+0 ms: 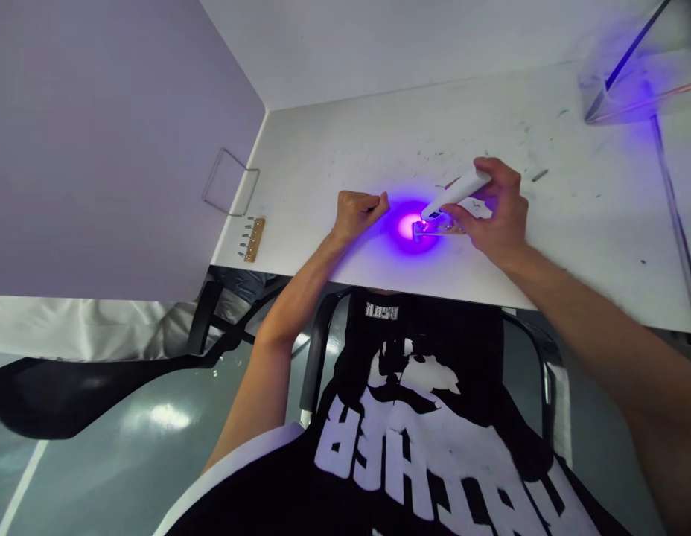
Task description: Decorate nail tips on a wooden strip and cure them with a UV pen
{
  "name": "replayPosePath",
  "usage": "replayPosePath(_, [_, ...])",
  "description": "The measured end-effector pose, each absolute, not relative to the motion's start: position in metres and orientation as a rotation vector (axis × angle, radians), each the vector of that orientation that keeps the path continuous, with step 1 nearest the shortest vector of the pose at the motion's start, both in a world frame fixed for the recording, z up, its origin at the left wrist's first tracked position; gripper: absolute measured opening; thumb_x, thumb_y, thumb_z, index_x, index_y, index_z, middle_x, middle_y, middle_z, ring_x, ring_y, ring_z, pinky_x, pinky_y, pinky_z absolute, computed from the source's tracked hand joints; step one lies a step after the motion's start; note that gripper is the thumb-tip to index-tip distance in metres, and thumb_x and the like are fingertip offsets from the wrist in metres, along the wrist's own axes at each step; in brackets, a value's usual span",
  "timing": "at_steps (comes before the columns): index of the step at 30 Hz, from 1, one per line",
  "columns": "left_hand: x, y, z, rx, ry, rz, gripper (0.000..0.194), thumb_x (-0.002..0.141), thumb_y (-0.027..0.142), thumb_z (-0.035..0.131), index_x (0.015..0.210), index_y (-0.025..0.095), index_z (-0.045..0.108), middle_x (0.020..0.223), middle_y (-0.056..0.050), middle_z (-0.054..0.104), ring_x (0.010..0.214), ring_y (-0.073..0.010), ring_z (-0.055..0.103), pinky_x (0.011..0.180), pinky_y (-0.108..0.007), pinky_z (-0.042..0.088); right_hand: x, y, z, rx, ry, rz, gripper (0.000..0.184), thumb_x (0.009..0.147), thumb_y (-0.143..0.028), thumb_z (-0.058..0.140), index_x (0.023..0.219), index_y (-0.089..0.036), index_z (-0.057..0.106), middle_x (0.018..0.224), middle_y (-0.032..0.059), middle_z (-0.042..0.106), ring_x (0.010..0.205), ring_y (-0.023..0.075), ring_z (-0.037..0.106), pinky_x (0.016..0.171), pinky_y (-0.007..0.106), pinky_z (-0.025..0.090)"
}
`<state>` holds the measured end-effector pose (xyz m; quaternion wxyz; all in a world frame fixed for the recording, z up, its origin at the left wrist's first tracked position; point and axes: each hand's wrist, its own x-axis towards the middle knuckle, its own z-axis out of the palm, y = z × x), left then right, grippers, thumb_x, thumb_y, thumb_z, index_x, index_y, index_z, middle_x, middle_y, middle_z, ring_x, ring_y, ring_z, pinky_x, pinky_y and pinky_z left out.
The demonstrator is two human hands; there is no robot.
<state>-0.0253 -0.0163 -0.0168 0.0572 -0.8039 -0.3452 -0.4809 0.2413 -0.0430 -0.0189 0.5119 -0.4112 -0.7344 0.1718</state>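
My right hand [502, 212] is closed around a white handheld UV lamp [460, 192], which slants down to the left over the table. Its lower end throws a bright purple-pink glow onto the tabletop. Under and beside the lamp's end lies a small strip [449, 230] with tiny pieces on it, partly hidden by the glare and my fingers. To the left of the glow, my left hand [360, 212] rests as a fist on the table, thumb against the curled fingers, with nothing showing in it.
A tan strip with several small upright pieces [255, 240] stands near the table's left edge. Behind it is a bent wire frame [231, 182]. A small grey stick [540, 176] lies right of my hand. A clear stand [619, 97] is at the back right.
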Motion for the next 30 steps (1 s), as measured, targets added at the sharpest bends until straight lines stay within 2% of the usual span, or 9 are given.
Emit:
replayPosePath(5, [-0.0254, -0.0164, -0.0173, -2.442, -1.035, -1.473, 0.057, 0.099, 0.025, 0.054, 0.054, 0.016, 0.020, 0.051, 0.007, 0.012, 0.047, -0.0020, 0.011, 0.046, -0.023, 0.010, 0.2403, -0.0431, -0.0172, -0.972, -1.745, 0.413, 0.068, 0.080, -0.056, 0.075, 0.137, -0.045, 0.040, 0.122, -0.0008, 0.069, 0.102, 0.0255, 0.073, 0.093, 0.052, 0.065])
replayPosePath(13, [-0.0238, -0.0169, -0.0158, -2.438, -1.018, -1.493, 0.057, 0.098, 0.024, 0.054, 0.053, 0.017, 0.020, 0.050, 0.007, 0.012, 0.046, -0.0025, 0.010, 0.045, -0.024, 0.010, 0.2408, -0.0434, -0.0171, -0.985, -1.730, 0.456, 0.067, 0.081, -0.054, 0.074, 0.138, -0.046, 0.039, 0.124, -0.0008, 0.068, 0.106, 0.0272, 0.071, 0.096, 0.055, 0.063])
replayPosePath(19, [-0.0262, -0.0159, -0.0186, -2.467, -1.104, -1.432, 0.058, 0.101, 0.029, 0.051, 0.053, 0.017, 0.021, 0.051, 0.008, 0.013, 0.045, -0.0029, 0.011, 0.047, -0.025, 0.011, 0.2412, -0.0431, -0.0175, -0.995, -1.743, 0.434, 0.069, 0.079, -0.057, 0.075, 0.137, -0.046, 0.040, 0.125, -0.0010, 0.067, 0.105, 0.0262, 0.072, 0.094, 0.052, 0.065])
replayPosePath(25, [-0.0255, -0.0166, -0.0181, -2.461, -1.057, -1.468, 0.058, 0.100, 0.026, 0.053, 0.053, 0.017, 0.021, 0.050, 0.008, 0.013, 0.044, -0.0027, 0.012, 0.046, -0.024, 0.012, 0.2411, -0.0418, -0.0218, -0.975, -1.760, 0.450, 0.071, 0.078, -0.059, 0.075, 0.137, -0.044, 0.040, 0.126, -0.0019, 0.067, 0.102, 0.0246, 0.073, 0.093, 0.049, 0.066])
replayPosePath(30, [-0.0258, -0.0167, -0.0183, -2.472, -1.082, -1.434, 0.058, 0.102, 0.029, 0.050, 0.053, 0.018, 0.020, 0.050, 0.008, 0.013, 0.044, -0.0031, 0.012, 0.046, -0.025, 0.012, 0.2407, -0.0415, -0.0206, -0.959, -1.765, 0.424, 0.070, 0.079, -0.062, 0.073, 0.137, -0.042, 0.040, 0.121, -0.0007, 0.069, 0.102, 0.0246, 0.073, 0.091, 0.050, 0.066])
